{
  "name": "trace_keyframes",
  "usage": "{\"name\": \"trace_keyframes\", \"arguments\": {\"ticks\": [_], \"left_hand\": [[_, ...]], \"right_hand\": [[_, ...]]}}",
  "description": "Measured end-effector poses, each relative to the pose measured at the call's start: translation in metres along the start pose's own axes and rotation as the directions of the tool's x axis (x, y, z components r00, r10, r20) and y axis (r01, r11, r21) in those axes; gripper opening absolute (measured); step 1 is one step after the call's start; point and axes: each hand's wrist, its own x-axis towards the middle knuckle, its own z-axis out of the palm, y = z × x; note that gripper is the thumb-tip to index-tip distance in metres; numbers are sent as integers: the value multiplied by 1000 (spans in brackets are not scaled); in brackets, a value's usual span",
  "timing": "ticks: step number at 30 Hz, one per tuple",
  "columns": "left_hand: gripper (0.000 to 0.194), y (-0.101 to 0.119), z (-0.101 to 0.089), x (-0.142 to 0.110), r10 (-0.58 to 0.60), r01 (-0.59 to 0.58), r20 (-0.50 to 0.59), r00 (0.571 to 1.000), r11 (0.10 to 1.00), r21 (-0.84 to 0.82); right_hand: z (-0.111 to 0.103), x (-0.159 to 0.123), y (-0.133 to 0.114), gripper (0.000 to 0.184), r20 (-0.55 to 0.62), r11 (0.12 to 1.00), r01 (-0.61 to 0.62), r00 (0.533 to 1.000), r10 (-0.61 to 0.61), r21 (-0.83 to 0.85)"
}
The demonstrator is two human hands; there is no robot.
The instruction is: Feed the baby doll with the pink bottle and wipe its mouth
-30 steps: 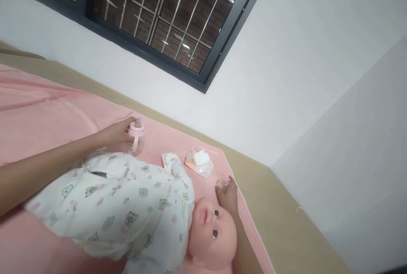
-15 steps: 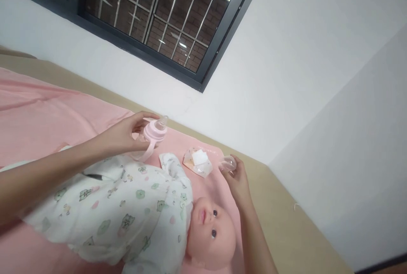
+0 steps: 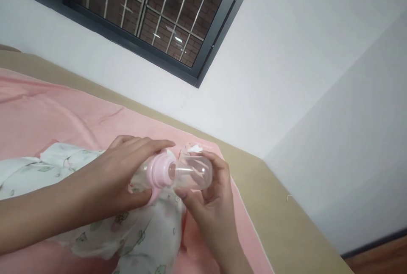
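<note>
My left hand (image 3: 130, 172) is closed around a baby bottle (image 3: 160, 170) with a pink collar and a pink handle, its teat end pointing right. A clear domed bottle cap (image 3: 195, 173) is pinched between the thumb and fingers of my right hand (image 3: 216, 197). The cap lies in line with the bottle, its open end at the collar and around the teat; whether it touches the collar I cannot tell. Below the hands lies a doll's white printed outfit (image 3: 143, 231). The doll's head does not show now.
A pink cloth (image 3: 73, 117) covers much of the beige surface (image 3: 254, 193). Behind the right fingers sits a small packet with a white piece (image 3: 194, 148). A white wall (image 3: 229, 113) and a barred, dark-framed window (image 3: 152, 15) stand beyond.
My hands have come together, the left moving down and right, the right moving left. The cap has gone from apart to over the bottle's teat. The doll's head has left sight.
</note>
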Motion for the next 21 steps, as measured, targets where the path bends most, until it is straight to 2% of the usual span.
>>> {"name": "trace_keyframes", "arguments": {"ticks": [7,10,12,16,21], "left_hand": [[60,7,2,-5,10,-10,-7,1000,998,-60],[54,10,3,-6,-2,3,12,1000,996,-94],[57,13,3,-5,-27,27,7,1000,994,-109],[68,21,5,-5,-56,55,-21,998,996,-65],[70,18,11,-10,-38,36,-31,999,997,-71]], "right_hand": [[12,-9,10,57,64,994,-47,996,54,-103],[16,-10,11,68,77,992,-66,994,74,-103],[20,-12,11,81,70,993,-102,992,105,-53],[29,-16,11,95,-10,995,-95,995,96,27],[30,-18,13,90,-107,994,-76,992,67,-77]]}}
